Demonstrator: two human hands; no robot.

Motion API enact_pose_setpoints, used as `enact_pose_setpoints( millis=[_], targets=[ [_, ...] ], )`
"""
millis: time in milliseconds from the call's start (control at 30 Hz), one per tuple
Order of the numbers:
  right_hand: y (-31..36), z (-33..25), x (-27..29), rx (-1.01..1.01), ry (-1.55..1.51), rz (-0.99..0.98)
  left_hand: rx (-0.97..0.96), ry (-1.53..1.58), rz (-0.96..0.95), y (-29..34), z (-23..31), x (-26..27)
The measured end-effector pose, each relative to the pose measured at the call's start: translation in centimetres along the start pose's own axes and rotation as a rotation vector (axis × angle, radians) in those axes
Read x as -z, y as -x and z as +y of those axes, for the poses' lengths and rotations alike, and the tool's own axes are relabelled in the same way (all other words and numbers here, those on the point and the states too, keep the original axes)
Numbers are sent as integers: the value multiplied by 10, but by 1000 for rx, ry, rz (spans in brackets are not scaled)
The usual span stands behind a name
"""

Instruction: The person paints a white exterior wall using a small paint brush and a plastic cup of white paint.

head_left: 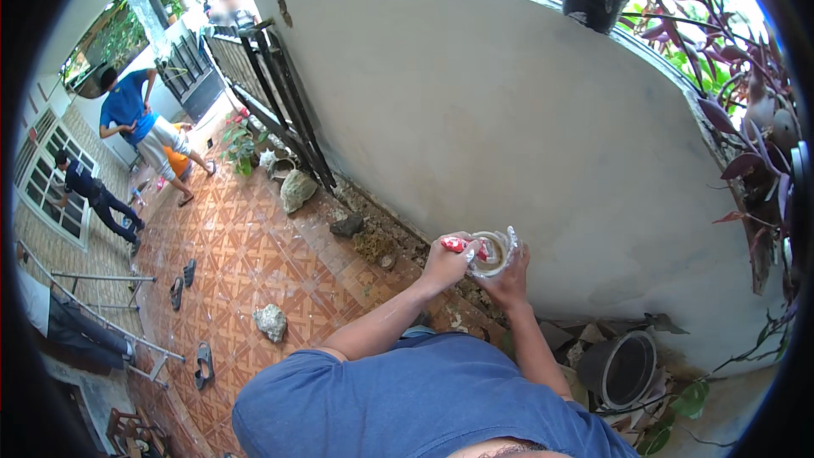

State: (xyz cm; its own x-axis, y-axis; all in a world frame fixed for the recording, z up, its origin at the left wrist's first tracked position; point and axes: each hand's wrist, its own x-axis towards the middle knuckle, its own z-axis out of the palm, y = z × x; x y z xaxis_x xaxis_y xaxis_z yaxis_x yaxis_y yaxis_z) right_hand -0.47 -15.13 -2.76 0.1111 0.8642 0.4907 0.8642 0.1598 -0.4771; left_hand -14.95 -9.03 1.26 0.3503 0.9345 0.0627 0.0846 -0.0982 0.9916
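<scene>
The right hand [511, 278] cups a small foil-rimmed round container [492, 253]; the left hand [447, 264] pinches a red-and-white sachet [460, 244] at its rim.

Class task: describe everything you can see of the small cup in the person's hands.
The cup is small, round and pale, apparently plastic, with brownish contents and a crinkled foil lid peeled up at its rim. It sits roughly upright in front of the white wall. The right hand cradles it from below; the left hand holds a red-and-white packet at its rim.
</scene>
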Motion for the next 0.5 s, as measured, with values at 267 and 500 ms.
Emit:
enact_pose_setpoints(
  millis=[267,500],
  targets=[
    [18,26,33,-236,64,48,385,549,-132,-5,-6,-23],
    [21,47,51,-327,73,76,368,676,-157,-15,6,-27]
  ],
)
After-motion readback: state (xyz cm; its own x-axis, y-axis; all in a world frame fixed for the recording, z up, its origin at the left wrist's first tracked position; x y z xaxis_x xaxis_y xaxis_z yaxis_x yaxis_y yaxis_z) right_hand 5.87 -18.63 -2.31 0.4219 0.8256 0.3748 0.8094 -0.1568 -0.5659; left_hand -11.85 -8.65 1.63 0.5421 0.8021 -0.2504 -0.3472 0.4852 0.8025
